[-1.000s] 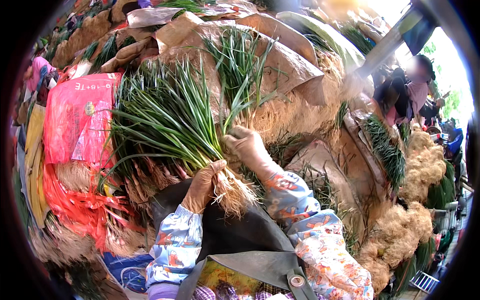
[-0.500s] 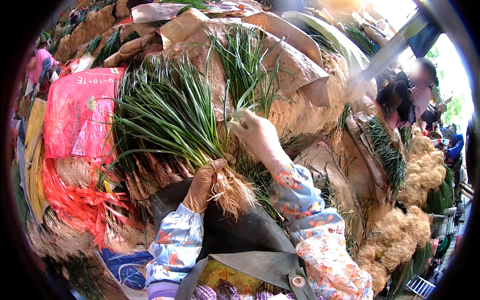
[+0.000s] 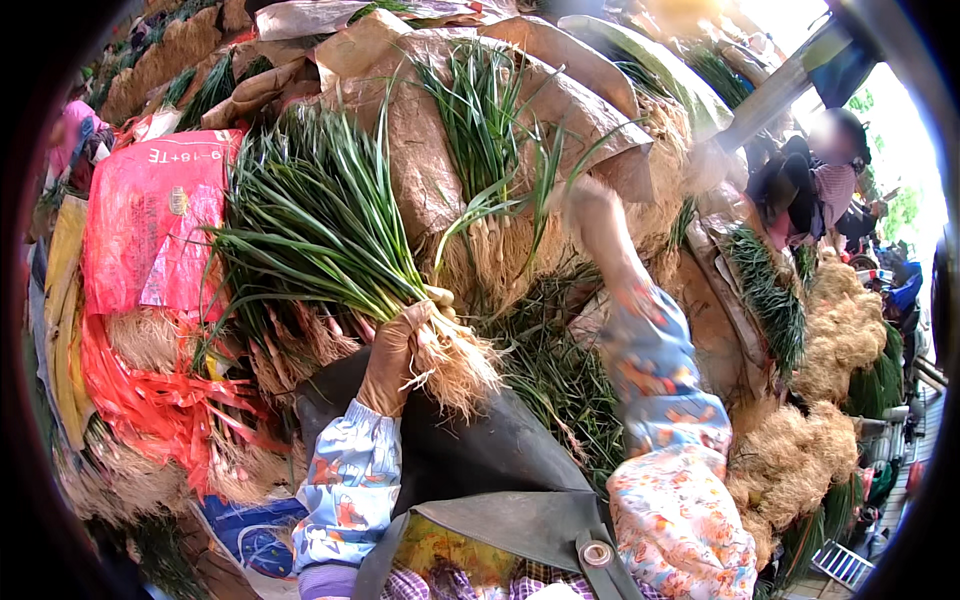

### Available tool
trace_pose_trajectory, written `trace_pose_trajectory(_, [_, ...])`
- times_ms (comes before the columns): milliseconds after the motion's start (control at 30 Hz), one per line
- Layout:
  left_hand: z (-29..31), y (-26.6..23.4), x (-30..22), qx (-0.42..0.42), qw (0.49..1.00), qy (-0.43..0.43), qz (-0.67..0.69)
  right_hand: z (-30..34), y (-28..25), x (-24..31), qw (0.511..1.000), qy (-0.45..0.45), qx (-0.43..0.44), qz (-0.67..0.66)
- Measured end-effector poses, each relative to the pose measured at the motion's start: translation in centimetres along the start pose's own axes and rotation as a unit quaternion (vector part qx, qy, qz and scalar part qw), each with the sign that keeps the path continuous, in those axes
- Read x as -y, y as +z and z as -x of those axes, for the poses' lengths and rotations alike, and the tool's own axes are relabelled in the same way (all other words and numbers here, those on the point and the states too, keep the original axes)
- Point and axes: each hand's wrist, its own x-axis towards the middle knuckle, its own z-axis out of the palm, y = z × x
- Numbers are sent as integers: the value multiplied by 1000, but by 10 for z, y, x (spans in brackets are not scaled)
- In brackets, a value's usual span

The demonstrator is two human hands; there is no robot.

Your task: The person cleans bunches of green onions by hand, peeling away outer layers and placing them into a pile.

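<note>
Left hand (image 3: 392, 352) pinched scallions (image 3: 320, 235) above their roots (image 3: 455, 370), best held snugly, while the right hand (image 3: 592, 208), blurred toward one o'clock, showed no readable grip.

1. On the red sack (image 3: 118, 240) to your left, a short pale line of letters and figures (image 3: 185, 156) runs near the upper edge.
2. Below it, a small yellowish emblem (image 3: 178, 201) sits beside darker print (image 3: 150, 222) too blurred for you to read.
3. A blue-and-white bag (image 3: 240, 521) at your lower left bears pale looped markings you cannot make out.
</note>
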Motion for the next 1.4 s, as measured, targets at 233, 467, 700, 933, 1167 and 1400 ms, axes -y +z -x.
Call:
trace_pose_trajectory(233, [-1,-3,1,-19,1000,21,-3,47,47,-65,984,66,38,163])
trace_pose_trajectory(467, [1,7,-6,49,996,-49,48,-11,133,-175,993,64,28,-92])
trace_pose_trajectory(700, [24,22,-18,49,998,37,11,6,151,-195,982,104,104,-117])
trace_pose_trajectory(933, [19,13,-14,0,1000,11,-20,30,91,-141,996,3,79,-32])
trace_pose_trajectory(1167, [4,21,-2,-48,997,-38,-35,38,7,27,952,-23,206,-225])
trace_pose_trajectory(1400, [4,4,1,9,993,-115,15,17,72,47,930,-45,227,-287])
